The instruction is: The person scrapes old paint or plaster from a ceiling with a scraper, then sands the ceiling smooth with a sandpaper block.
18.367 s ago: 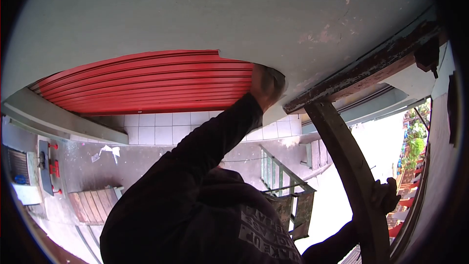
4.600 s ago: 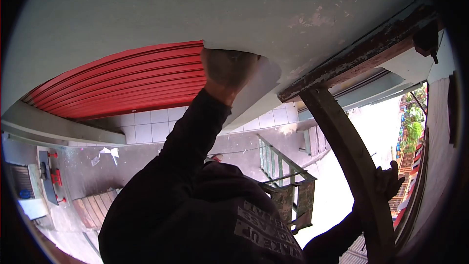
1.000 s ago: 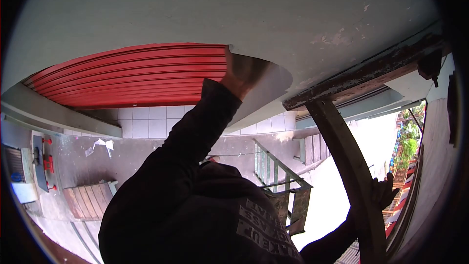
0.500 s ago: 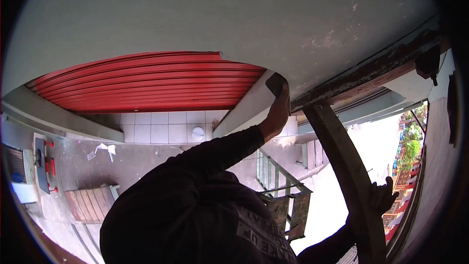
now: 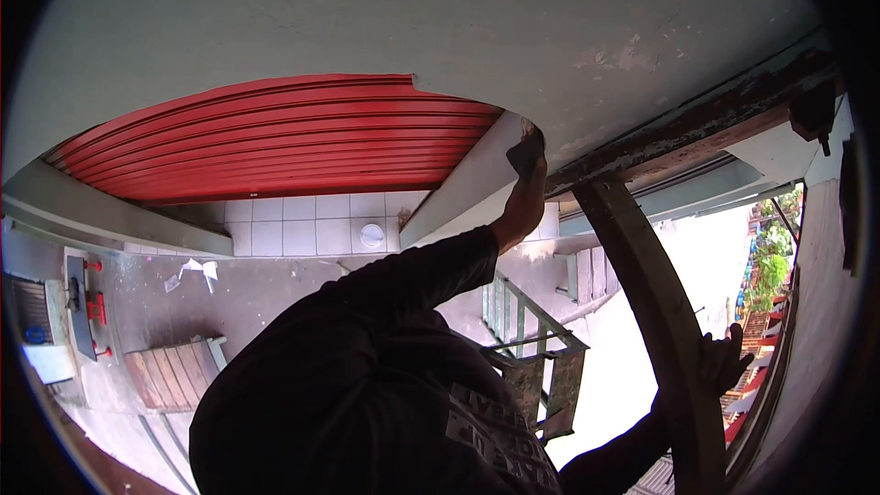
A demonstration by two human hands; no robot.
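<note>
My left hand (image 5: 522,206) is raised, its fingers closed on a dark flat piece (image 5: 524,156) whose material I cannot make out. The piece lies against the end of the grey wall (image 5: 440,27), by a brownish bare patch. Lower right, my right hand (image 5: 724,362) shows at the edge of a curved beam (image 5: 642,284), its arm passing behind it. Its visible fingers are stretched out and apart; part of the palm is hidden by the beam.
A dark, flaking horizontal beam (image 5: 697,137) runs along the wall. Beyond are a red roller shutter (image 5: 275,142), a green metal frame (image 5: 527,321), a slatted wooden surface (image 5: 170,374) and a white round container (image 5: 371,236) on tiles.
The view has tilted slightly, so the shutter sits higher. My left hand and the dark piece are a little lower against the wall end, showing the brownish patch. My right hand has barely moved.
</note>
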